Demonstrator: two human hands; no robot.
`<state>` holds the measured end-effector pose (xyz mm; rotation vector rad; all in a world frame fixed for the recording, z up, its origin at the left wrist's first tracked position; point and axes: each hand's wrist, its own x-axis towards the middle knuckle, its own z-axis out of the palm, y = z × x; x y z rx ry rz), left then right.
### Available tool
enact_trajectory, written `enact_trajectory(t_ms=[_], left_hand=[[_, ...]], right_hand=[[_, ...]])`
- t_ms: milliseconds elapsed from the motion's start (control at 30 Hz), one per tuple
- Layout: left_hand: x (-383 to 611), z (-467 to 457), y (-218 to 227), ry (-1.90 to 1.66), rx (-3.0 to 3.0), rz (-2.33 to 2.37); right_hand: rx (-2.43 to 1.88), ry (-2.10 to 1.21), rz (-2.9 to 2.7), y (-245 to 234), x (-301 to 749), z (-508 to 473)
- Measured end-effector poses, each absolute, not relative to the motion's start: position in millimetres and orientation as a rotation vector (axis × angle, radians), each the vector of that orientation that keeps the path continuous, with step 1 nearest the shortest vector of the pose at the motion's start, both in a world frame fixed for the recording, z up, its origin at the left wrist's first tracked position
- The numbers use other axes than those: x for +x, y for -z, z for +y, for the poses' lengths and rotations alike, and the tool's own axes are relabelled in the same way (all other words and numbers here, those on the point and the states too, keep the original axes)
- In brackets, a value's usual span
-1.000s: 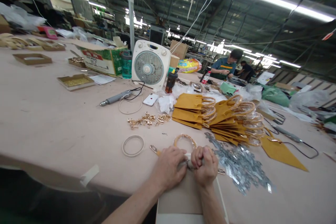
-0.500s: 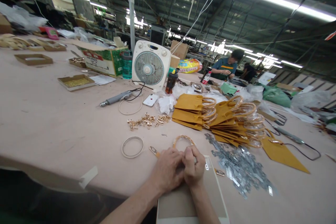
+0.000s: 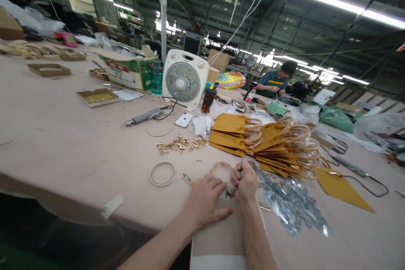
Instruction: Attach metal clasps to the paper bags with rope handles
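My left hand (image 3: 205, 200) lies with fingers apart on a beige panel with a pale border (image 3: 218, 240). Beside it, my right hand (image 3: 246, 182) is closed around a short pale grey thing, mostly hidden by the fingers, whose lower end is at the panel's top edge. An orange handle loop (image 3: 221, 163), wrapped in clear plastic, lies just beyond both hands. A strap end with a gold metal fitting (image 3: 187, 178) sticks out at the left, and another gold fitting (image 3: 264, 206) shows at the right. A pile of flat grey metal plates (image 3: 291, 202) lies right of my right hand.
Beyond my hands are small gold hardware (image 3: 180, 144), a tape roll (image 3: 162, 174), a corded grey screwdriver (image 3: 142, 117), a phone (image 3: 183, 120) and a box fan (image 3: 183, 80). Mustard bag pieces (image 3: 228, 130) are stacked at right. A person (image 3: 272, 81) works farther back.
My hands have moved apart: the left has spread its fingers on the panel, and the right has risen slightly to the right, still closed. The view has shifted slightly.
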<state>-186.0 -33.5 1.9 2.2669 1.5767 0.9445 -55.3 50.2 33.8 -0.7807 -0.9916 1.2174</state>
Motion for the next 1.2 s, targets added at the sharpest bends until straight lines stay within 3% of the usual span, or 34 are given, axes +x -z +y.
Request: enact_trajectory(t_ms=[267, 467, 733, 933, 1200], left_hand=[[-182.8, -31.2, 2.9, -0.909, 2.245, 1.649], [-183.8, -32.2, 2.5, -0.920, 2.256, 1.591], [-186.4, -35.0, -4.5, -0.922, 2.256, 1.609], [-186.2, -35.1, -4.1, -0.931, 2.236, 1.604], [-184.0, -35.7, -5.0, -0.937, 2.240, 1.611]], right_hand=[[-0.785, -1.240, -1.213, -23.6, -60.4, 44.1], [-0.827, -0.925, -1.619, -20.1, -62.8, 28.5], [-0.478, -1.156, -1.262, -52.5, -61.8, 18.4], [-0.674, -1.171, -1.413, -27.6, -59.6, 17.1], [-0.554, -1.113, -1.292, -41.0, -59.0, 13.2]])
